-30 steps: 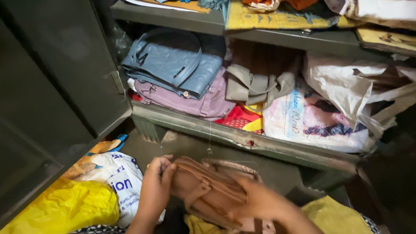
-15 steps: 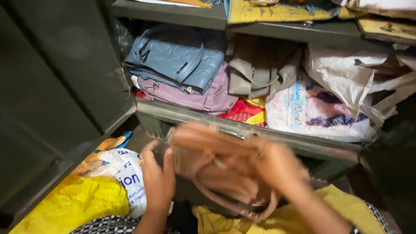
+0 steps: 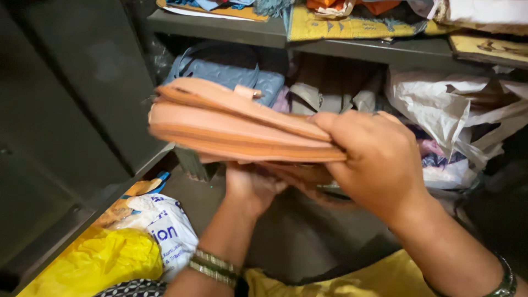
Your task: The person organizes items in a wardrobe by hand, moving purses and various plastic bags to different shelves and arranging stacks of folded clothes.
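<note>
A flat tan-orange handbag is held level in front of the open metal cupboard, blurred by motion. My right hand grips its right end from above, fingers wrapped over the edge. My left hand is under the bag and supports it from below; bangles show on that wrist. The bag's straps hang beneath, partly hidden by my hands. Behind the bag, a blue quilted bag and a grey-beige bag lie on the middle shelf.
The dark cupboard door stands open at left. White plastic bags fill the shelf's right side. Cloths and flat boards lie on the upper shelf. A yellow bag and a white printed bag sit on the floor.
Both hands have lifted the tan bag from the low shelf up to the middle shelf's height and turned it flat. The view has moved closer to the cupboard.
</note>
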